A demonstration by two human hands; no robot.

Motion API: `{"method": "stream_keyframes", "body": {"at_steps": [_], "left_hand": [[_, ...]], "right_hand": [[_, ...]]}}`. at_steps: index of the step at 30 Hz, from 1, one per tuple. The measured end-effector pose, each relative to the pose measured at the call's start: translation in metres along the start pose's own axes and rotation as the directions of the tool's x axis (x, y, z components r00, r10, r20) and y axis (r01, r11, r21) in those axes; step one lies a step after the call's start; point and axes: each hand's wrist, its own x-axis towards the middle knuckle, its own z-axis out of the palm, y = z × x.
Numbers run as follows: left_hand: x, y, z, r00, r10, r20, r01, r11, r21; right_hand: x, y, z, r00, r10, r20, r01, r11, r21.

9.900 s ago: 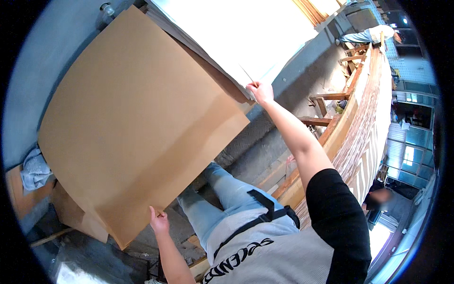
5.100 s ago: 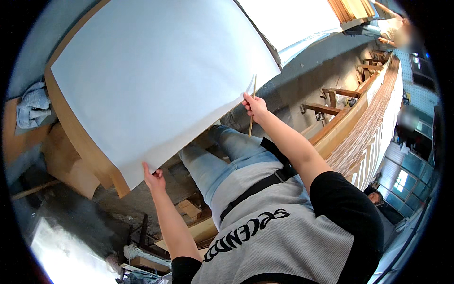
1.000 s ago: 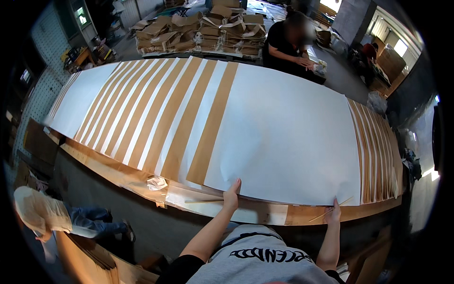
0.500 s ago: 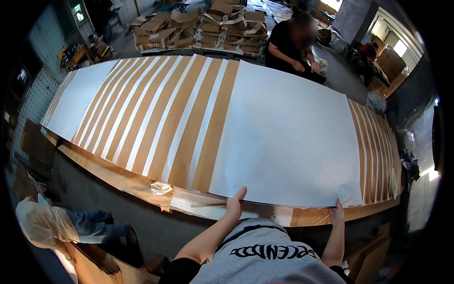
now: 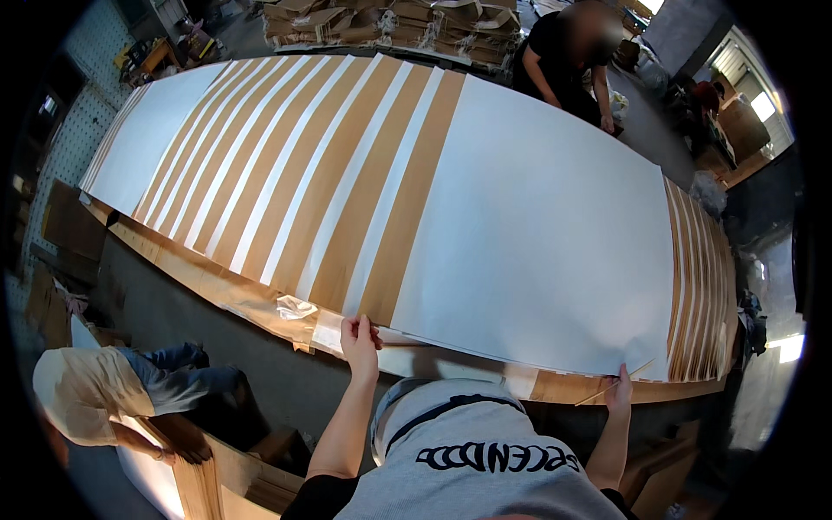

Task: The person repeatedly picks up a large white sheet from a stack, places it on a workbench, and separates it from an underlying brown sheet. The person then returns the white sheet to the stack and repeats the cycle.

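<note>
A long fanned stack of large sheets, showing brown strips [image 5: 419, 199] and white ones, covers the table. Its broad white sheet [image 5: 555, 225] lies on the right half. My left hand [image 5: 361, 347] is closed at the near edge of the rightmost wide brown strip, its thumb and fingers pinching there. Farther right, my right hand [image 5: 619, 390] is closed round a thin wooden stick [image 5: 594, 397], with fingertips at the near edge of the white sheet.
A wooden board edge [image 5: 572, 387] runs under the sheets, with a crumpled white scrap [image 5: 296, 307] on it. Across the table stands a person in black [image 5: 563, 65]. Another person [image 5: 95, 390] bends over boards at lower left. Bundled brown pieces [image 5: 390, 30] lie behind.
My left hand has moved left along the near edge, from the white sheet to the brown strip. My right hand stays at the white sheet's edge with the stick. The view has shifted.
</note>
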Motion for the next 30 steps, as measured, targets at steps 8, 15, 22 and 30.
{"method": "stream_keyframes", "body": {"at_steps": [8,15,22,30], "left_hand": [[0.000,-0.011,-0.002,0.994,-0.086,-0.065,0.075,0.986,-0.146],[-0.002,-0.008,-0.002,0.992,-0.072,-0.106,0.066,0.996,-0.062],[0.002,-0.003,0.001,0.992,-0.045,-0.115,0.049,0.998,0.035],[0.007,-0.007,-0.007,0.998,-0.029,-0.063,0.042,0.977,0.209]], "right_hand": [[0.004,0.000,-0.004,1.000,-0.018,0.021,0.018,1.000,-0.021],[-0.006,0.002,0.009,0.999,-0.052,-0.008,0.052,0.999,0.010],[-0.003,0.002,0.005,0.996,-0.084,-0.006,0.083,0.994,-0.069],[0.000,0.006,0.007,0.993,-0.114,-0.041,0.108,0.987,-0.119]]}}
